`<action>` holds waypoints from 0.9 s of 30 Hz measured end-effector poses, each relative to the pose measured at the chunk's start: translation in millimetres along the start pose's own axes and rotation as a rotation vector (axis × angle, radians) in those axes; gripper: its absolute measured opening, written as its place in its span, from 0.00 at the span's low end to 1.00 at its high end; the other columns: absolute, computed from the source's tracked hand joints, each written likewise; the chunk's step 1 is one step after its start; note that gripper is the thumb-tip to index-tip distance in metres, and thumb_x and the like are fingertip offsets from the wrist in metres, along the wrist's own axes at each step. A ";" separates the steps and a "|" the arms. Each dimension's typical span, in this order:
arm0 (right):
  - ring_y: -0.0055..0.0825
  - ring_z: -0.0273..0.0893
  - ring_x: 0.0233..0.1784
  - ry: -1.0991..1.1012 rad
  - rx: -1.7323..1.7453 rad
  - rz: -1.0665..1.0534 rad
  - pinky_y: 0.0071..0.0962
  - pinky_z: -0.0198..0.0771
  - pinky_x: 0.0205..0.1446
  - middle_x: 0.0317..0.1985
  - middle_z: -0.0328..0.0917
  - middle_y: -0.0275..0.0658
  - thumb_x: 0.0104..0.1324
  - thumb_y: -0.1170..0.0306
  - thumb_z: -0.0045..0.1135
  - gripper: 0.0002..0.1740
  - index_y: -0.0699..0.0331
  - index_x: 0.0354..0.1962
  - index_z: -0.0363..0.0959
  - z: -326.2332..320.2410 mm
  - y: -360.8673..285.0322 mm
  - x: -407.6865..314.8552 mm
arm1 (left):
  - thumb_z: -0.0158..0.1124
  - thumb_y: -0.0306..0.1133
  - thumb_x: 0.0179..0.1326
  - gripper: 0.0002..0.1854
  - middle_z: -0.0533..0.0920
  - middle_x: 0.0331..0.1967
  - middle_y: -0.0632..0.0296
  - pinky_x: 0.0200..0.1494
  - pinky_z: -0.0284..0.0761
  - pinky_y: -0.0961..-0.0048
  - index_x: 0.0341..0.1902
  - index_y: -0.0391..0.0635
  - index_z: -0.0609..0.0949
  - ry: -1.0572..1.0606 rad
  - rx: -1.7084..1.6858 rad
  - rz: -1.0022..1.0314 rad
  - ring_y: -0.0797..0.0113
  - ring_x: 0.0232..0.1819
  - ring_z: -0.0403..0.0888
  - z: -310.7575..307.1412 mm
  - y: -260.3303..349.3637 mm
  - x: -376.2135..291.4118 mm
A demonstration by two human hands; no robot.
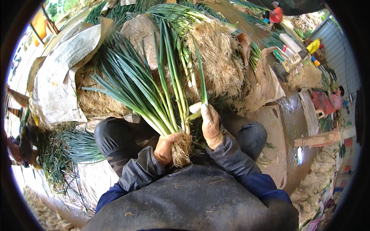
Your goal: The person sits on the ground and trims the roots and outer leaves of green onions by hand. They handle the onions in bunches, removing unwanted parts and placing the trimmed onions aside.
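Note:
My left hand [167, 147], in a tan glove, grips a bunch of green onions [150, 101] just above its tangled roots [181, 151]. The dark green leaves fan out away from me, up and to the left. My right hand [210, 124], gloved too, is raised to the right of the bunch. Between its thumb and fingers it pinches a single green onion leaf [201, 75] that points upward. A pale, yellowish strip [193, 116] hangs at its fingertips, beside the stalks. Both hands are over my lap, between my bent knees.
Beyond my knees lies a large stack of green onions with bushy roots [216, 55]. Sacking sheets [57, 83] cover the pile at left; loose leaves [83, 144] lie by my left knee. A wet floor [297, 115] and wooden beam [321, 138] are at right. Other people [276, 15] sit farther off.

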State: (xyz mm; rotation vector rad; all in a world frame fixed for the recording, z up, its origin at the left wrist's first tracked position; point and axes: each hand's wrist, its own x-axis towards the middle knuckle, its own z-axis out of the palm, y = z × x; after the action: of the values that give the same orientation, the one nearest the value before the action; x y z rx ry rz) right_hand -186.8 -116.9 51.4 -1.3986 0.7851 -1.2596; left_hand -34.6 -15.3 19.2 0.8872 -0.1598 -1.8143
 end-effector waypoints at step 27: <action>0.10 0.60 0.19 -0.488 0.816 0.845 0.14 0.59 0.19 0.28 0.74 0.25 0.72 0.51 0.53 0.22 0.62 0.44 0.77 -8.2 35.9 32.8 | 0.65 0.39 0.55 0.33 0.80 0.51 0.45 0.61 0.75 0.50 0.62 0.33 0.72 -0.297 -0.350 -0.219 0.49 0.53 0.80 -10.3 1.5 -35.6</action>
State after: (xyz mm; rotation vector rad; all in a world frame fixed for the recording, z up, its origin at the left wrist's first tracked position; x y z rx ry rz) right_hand -181.1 -158.2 25.1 -0.5355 0.3580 -0.4280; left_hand -21.1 17.5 30.2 0.3988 0.0710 -2.0912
